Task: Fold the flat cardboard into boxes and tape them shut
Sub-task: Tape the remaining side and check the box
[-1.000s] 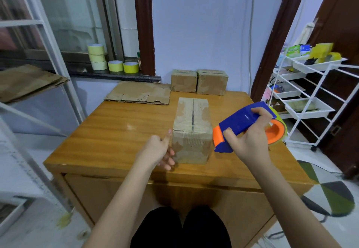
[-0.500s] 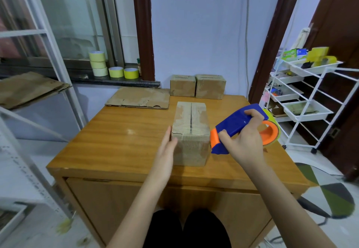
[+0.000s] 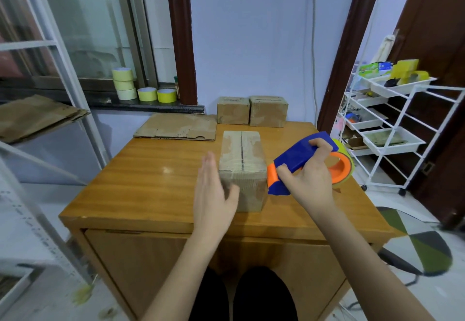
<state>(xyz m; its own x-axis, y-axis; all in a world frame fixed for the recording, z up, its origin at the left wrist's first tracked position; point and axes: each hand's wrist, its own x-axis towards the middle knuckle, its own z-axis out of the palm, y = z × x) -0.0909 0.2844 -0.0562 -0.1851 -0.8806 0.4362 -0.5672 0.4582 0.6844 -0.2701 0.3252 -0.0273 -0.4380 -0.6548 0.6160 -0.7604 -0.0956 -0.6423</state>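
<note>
Gripping the blue and orange plastic tape gun [image 3: 305, 163], the right hand [image 3: 310, 181] waits; the left hand [image 3: 214, 192], fingers straight, steadies the small brown cardboard box [image 3: 242, 167], probably light and slidey.

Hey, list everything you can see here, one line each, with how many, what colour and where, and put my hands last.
box being taped: 1, brown, middle of the table, top seam showing
finished boxes: 2, brown, side by side at the table's far edge
flat cardboard: 1 sheet, brown, far left corner of the table
table: 1, orange-brown wood
tape rolls: 5, yellow, on the window sill, three stacked
cardboard pile: brown, on the shelf at left
trolley: 1, white, at right, trays holding assorted items
tape dispenser: 1, blue and orange, right of the box
left hand: open, flat beside the box's left side
right hand: grips the tape dispenser
</note>
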